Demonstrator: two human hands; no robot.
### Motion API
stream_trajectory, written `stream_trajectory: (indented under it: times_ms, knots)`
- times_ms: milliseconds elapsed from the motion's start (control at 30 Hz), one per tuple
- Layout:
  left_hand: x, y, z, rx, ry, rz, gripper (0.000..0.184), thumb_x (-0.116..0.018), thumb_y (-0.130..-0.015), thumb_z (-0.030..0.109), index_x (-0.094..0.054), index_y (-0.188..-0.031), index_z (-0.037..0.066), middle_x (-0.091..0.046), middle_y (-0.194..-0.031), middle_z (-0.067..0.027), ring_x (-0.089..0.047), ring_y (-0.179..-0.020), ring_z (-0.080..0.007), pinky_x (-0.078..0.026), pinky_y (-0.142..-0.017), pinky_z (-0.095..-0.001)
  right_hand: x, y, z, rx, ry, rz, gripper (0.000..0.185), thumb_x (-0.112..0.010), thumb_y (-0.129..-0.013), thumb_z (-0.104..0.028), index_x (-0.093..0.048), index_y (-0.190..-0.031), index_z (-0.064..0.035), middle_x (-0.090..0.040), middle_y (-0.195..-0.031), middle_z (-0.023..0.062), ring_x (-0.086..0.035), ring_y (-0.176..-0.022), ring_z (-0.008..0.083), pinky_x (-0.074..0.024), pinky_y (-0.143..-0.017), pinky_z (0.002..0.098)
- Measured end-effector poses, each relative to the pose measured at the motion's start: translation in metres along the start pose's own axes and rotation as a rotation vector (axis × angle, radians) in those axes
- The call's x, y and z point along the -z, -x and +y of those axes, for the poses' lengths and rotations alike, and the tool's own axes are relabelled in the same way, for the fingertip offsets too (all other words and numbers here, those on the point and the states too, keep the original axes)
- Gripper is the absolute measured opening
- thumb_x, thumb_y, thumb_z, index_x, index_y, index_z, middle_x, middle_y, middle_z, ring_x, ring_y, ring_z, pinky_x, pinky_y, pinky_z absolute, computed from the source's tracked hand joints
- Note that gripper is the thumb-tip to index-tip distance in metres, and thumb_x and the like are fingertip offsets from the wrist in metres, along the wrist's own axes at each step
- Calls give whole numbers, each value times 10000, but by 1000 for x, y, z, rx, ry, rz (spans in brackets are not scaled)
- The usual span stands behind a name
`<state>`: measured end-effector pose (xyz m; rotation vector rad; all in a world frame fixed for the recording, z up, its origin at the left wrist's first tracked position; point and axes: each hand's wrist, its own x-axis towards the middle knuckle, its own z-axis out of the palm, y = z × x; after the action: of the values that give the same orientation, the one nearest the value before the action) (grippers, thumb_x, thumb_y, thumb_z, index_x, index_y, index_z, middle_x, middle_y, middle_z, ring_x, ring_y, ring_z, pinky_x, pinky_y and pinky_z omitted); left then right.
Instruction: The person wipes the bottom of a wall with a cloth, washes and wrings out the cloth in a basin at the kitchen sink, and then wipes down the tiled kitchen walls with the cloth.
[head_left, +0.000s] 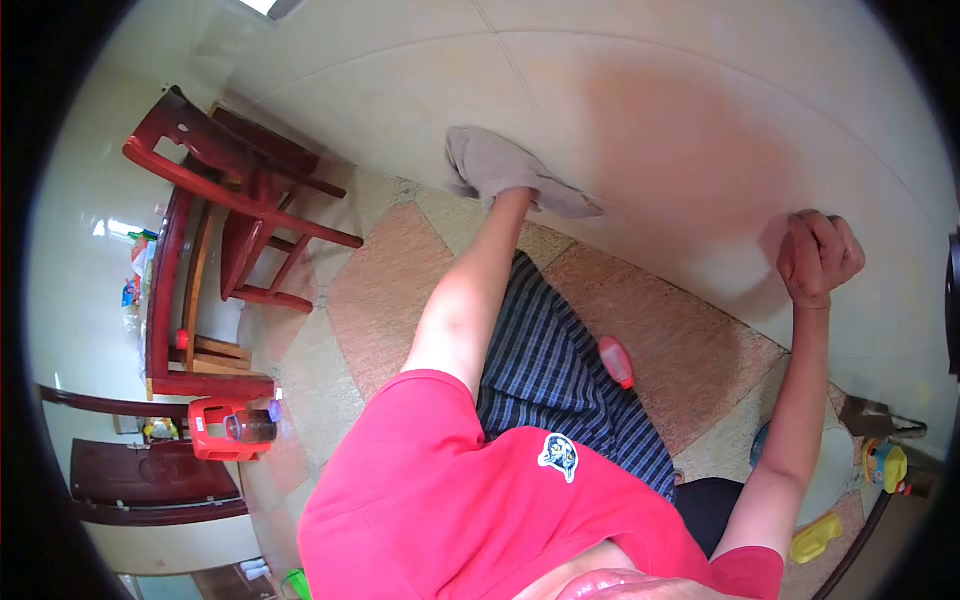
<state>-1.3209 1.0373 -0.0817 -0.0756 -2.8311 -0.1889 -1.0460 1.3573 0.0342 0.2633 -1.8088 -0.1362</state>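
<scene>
A greyish cloth (490, 160) covers my left hand (512, 190) and is held against the lower part of the pale tiled wall (420, 90). The cloth hides the fingers, and one corner trails to the right along the wall. My right hand (820, 255) is curled into a fist and rests against the wall further right, with nothing showing in it. Below, between my arms, a pink bottle with a red cap (617, 362) lies on the tiled floor beside my dark striped clothing (550, 350).
To the left are a dark red wooden chair (265, 215), a red table (170, 290) and a red plastic stool (208, 430) with a jar (250, 428) near it. At the lower right are a yellow container (815, 538), a yellow-topped bottle (885, 465) and a pale round basin (830, 470).
</scene>
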Motion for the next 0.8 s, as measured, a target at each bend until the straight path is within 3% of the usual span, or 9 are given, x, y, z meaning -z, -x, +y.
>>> stream_trajectory:
  times_ms: [100, 200, 300, 333, 400, 433, 500, 633, 800]
  knots:
    - [-6, 35, 12, 180, -136, 151, 282, -515, -861, 221, -580, -1056, 28, -584, -1085, -158, -555, -989, -309, -434, -830, -429, -3, -6, -8, 0, 63, 19, 237, -666, -539, 13, -649, -733, -121, -590, -818, -23, -524, -629, 157, -359, -509, 274]
    - [-14, 69, 23, -283, -462, 332, 326, -510, -864, 198, -556, -1138, 27, -541, -1154, -180, -501, -1088, -294, -395, -924, -371, -1, 4, -2, 28, 71, 3, 243, -668, -580, 5, -672, -780, -133, -590, -849, -30, -542, -666, 164, -374, -574, 277]
    - [-4, 16, 0, -21, 36, 132, 430, -516, -875, 226, -490, -1255, 27, -506, -1228, -174, -453, -1174, -296, -332, -1020, -367, -3, 1, -1, 40, 93, 6, 230, -666, -576, -6, -666, -761, -143, -592, -831, -40, -548, -687, 158, -374, -567, 270]
    - [-45, -10, -40, -247, -42, -382, 441, -568, -834, 309, -562, -1184, 42, -563, -1164, -161, -508, -1104, -294, -355, -999, -369, -2, 0, -3, 42, 113, 16, 222, -666, -565, -12, -658, -741, -147, -593, -815, -43, -548, -691, 153, -372, -550, 266]
    - [-52, -38, -58, -415, -189, -1069, 511, -645, -765, 409, -622, -1136, 58, -608, -1127, -149, -552, -1057, -294, -372, -990, -372, -2, 0, -4, 36, 124, 29, 232, -664, -564, -13, -659, -751, -150, -592, -814, -45, -548, -700, 154, -374, -552, 269]
    - [-48, -44, -59, -372, -236, -1095, 514, -646, -763, 409, -619, -1138, 58, -606, -1129, -149, -550, -1059, -294, -371, -991, -373, -4, -2, -6, 31, 131, 47, 237, -662, -564, -14, -660, -756, -152, -591, -814, -47, -548, -705, 154, -375, -553, 271]
    - [-38, -40, -45, -272, -301, -921, 519, -648, -760, 408, -614, -1144, 59, -603, -1133, -149, -547, -1062, -294, -370, -992, -373, -4, 4, -5, -16, 128, -7, 236, -663, -565, -21, -661, -757, -158, -591, -815, -50, -548, -725, 155, -378, -561, 276]
    - [-15, 41, 41, -206, -169, -144, 531, -652, -754, 407, -604, -1154, 62, -596, -1141, -148, -540, -1069, -295, -368, -995, -374, -4, 6, -3, 0, 133, 16, 229, -668, -566, -33, -662, -752, -167, -592, -838, -57, -547, -761, 160, -380, -567, 283]
    - [-2, 58, 68, -444, -19, 92, 546, -658, -746, 406, -591, -1167, 65, -587, -1151, -147, -532, -1078, -295, -366, -999, -376, 2, 7, -2, 22, 121, -12, 209, -661, -591, -61, -666, -767, -174, -594, -871, -58, -552, -785, 161, -383, -639, 291]
